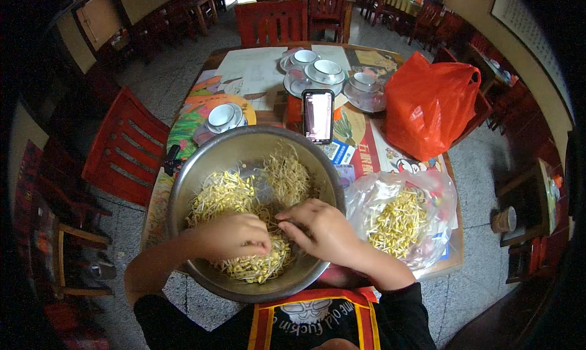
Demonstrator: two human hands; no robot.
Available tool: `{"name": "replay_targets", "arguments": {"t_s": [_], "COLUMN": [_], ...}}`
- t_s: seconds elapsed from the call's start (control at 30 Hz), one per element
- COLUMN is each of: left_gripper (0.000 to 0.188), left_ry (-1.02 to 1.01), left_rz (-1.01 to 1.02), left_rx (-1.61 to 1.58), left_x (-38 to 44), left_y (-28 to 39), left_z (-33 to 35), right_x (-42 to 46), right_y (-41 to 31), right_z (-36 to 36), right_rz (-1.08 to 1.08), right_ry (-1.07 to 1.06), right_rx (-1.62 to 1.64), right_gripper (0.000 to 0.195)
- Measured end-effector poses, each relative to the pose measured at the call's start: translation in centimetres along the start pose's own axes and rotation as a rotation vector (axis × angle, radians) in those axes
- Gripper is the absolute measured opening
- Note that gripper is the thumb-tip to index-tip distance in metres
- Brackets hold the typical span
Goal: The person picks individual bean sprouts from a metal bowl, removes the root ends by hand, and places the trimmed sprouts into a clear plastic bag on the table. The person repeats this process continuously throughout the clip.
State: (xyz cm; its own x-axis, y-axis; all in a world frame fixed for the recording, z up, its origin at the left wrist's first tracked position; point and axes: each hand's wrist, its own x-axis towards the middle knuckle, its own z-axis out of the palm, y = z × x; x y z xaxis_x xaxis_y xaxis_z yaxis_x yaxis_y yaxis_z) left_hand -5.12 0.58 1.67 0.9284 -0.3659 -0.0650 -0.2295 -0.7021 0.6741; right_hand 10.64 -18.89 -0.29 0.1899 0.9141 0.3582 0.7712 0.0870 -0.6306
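A large metal bowl (336, 180) rests at the near edge of the table, with several heaps of bean sprouts (224, 192) inside. Over the lower left heap is my left hand (245, 238), slightly blurred, its fingers curled down; whether it pinches any sprouts is hidden. My right hand (313, 224) reaches in from the right, thumb and forefinger near a brownish tangle of sprout roots (265, 212); a firm hold cannot be made out. Stringy roots (288, 178) lie at the bowl's upper right. Right of the bowl, an open clear plastic bag (442, 190) contains yellow-headed sprouts (398, 224).
Behind the bowl stands a phone (318, 116) with a lit screen. Cups and saucers (325, 71) are stacked beyond it, and another cup (221, 116) is at the left. A full red plastic bag (428, 107) occupies the right side. Red wooden chairs (126, 144) surround the table.
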Motion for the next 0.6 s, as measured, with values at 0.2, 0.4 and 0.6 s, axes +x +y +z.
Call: {"name": "replay_targets", "arguments": {"t_s": [0.2,0.4,0.6], "left_gripper": [0.016,0.017,0.018], "left_ry": [0.388,0.486,0.570], "left_rz": [-0.297,-0.344,-0.393], "left_rx": [-0.525,-0.826,-0.962], "left_x": [2.2,4.7,5.0], "left_y": [0.0,-1.5,-2.0], "left_z": [-0.7,-1.3,-1.2], "right_x": [0.7,1.6,1.8], "right_y": [2.6,3.6,3.4], "right_z": [0.9,-0.2,-0.1], "right_rz": [0.391,0.669,0.613], "right_ry": [-0.102,-0.013,0.014], "right_rx": [0.994,1.434,1.382], "right_gripper": [0.034,0.035,0.032]}}
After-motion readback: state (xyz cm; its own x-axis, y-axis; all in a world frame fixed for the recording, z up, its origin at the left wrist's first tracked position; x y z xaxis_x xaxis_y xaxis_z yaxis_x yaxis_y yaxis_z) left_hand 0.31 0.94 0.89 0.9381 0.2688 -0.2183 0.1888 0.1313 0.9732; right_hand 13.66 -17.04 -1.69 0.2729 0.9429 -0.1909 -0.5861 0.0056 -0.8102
